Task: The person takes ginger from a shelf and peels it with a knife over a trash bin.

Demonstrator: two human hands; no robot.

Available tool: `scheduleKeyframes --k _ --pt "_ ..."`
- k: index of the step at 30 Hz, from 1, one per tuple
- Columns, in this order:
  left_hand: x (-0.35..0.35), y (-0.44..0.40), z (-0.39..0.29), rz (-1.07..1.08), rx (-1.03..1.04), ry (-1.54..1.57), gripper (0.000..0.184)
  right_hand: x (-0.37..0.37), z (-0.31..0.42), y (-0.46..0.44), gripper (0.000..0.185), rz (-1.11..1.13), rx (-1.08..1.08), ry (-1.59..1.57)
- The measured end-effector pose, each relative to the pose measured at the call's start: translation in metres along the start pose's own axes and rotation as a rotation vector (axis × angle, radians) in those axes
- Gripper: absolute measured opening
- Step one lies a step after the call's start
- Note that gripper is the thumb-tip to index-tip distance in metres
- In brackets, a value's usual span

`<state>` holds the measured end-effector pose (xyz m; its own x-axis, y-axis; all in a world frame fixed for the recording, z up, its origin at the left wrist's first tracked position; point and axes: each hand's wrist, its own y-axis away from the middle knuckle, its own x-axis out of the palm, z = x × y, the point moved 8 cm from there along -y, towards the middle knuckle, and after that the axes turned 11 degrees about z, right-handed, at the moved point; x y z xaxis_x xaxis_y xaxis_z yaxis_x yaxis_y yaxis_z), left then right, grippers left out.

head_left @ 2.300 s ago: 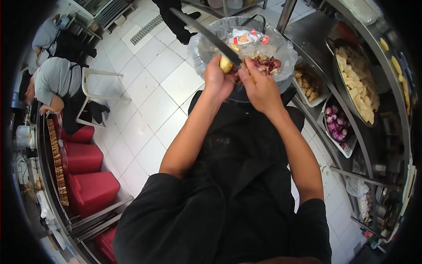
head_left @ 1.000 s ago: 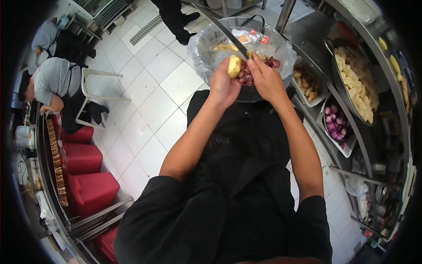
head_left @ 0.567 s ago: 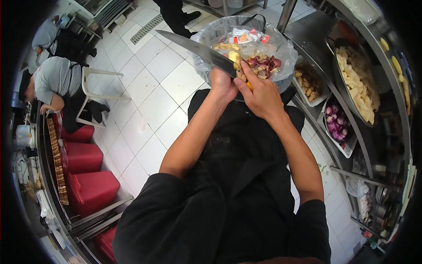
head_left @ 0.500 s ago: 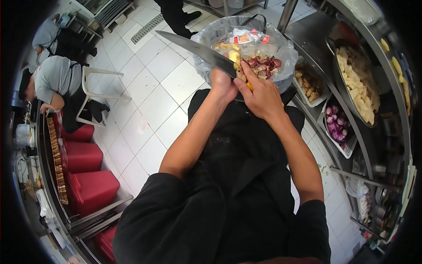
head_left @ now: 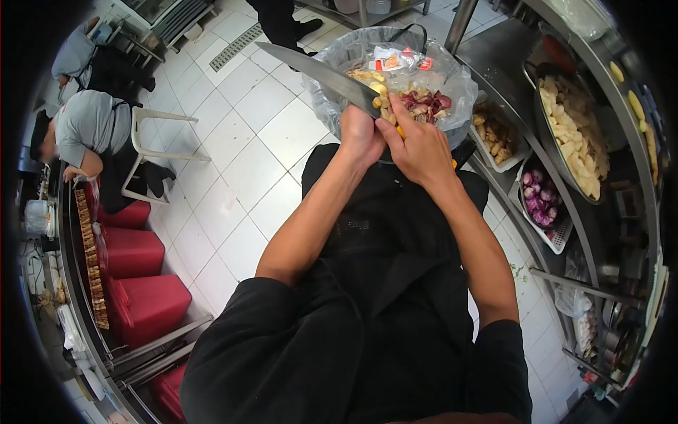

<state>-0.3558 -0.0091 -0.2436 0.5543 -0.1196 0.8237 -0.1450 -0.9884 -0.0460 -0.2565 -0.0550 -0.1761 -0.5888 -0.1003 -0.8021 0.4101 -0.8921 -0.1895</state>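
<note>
My right hand is closed on the yellow handle of a large knife, whose broad blade points to the upper left. My left hand is closed around a pale yellow peeled piece, which looks like ginger and shows just beyond the blade. Part of the piece is hidden by the blade and fingers. Both hands are close together over the near rim of a bin lined with a clear bag. Inside the bin lie reddish-purple skins and peelings and a red-and-white wrapper.
On the right, a metal shelf holds a big pan of pale peeled pieces, a tray of unpeeled ginger and a basket of purple onions. Two people in grey shirts work at left, near a white stool and red bins.
The knife has swung from steep to a flatter slant since the earliest frame. In the last half second its blade and the held piece have shifted slightly, and both hands stay over the bin.
</note>
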Motion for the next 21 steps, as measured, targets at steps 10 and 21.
scheduleKeyframes --k 10,21 --pt "-0.001 0.013 0.009 0.036 -0.076 -0.087 0.024 0.008 -0.061 -0.031 0.063 0.069 0.223 -0.378" --pt "-0.005 0.004 0.003 -0.081 -0.017 -0.085 0.03 0.002 -0.019 -0.005 0.057 0.029 0.066 -0.166"
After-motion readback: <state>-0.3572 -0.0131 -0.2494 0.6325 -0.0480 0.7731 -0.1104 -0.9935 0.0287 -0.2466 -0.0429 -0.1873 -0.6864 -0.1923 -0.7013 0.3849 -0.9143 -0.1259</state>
